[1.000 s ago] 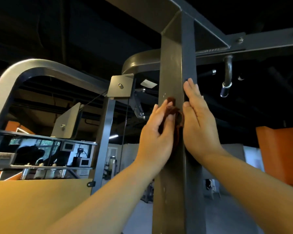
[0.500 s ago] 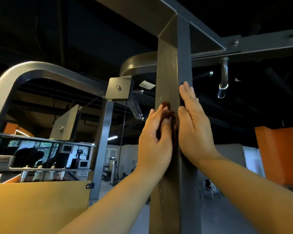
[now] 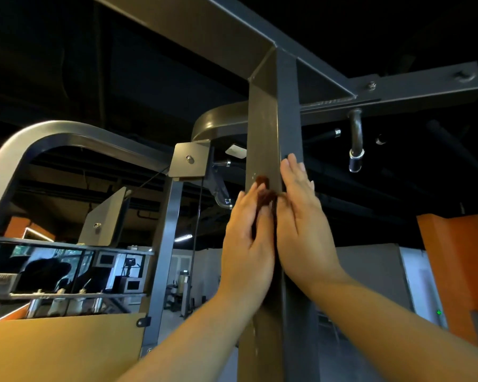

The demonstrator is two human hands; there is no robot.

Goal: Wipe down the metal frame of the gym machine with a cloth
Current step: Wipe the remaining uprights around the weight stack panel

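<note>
Dim gym, centre: left hand (image 3: pixel 246 244) flattens cloth (image 3: pixel 262 180) on post (image 3: pixel 262 128); right hand (image 3: pixel 301 224) flat beside; fingers straight. Unpinched cloth could slip.

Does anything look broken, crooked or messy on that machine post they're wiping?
Nothing broken or crooked. The upright post carries a few pale specks near the left hand, which presses the brown cloth to it; the right hand lies flat alongside.
</note>
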